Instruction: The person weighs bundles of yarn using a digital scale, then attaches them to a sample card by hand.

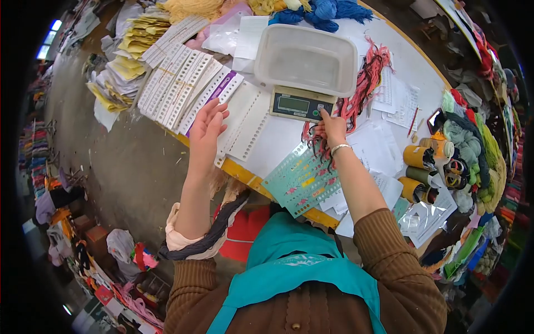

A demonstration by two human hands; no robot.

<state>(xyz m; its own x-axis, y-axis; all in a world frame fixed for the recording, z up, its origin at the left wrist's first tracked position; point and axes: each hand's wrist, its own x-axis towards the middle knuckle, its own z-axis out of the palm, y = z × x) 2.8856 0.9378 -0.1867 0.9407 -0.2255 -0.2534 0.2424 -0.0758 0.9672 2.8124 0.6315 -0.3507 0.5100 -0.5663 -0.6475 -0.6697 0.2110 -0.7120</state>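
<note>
My right hand (332,129) is at the front of a digital scale (293,104), with one finger extended to its button panel. Its other fingers curl over strands of pink and black yarn (367,78); whether they grip them is hidden. A translucent plastic tub (306,61) sits on top of the scale. My left hand (208,125) is raised with its fingers apart, holding nothing, above the table edge near the punched white cards (186,83). Dark grey and cream skeins (203,245) loop around my left forearm. A green punched card (303,181) lies below my right hand.
Papers (372,145) cover the table's right side, along with a red pencil (413,121), a phone (436,121) and thread cones (417,157). Blue yarn (325,11) lies at the back. Yellow-and-white paper stacks (133,44) stand left. Bagged goods (120,245) line the floor.
</note>
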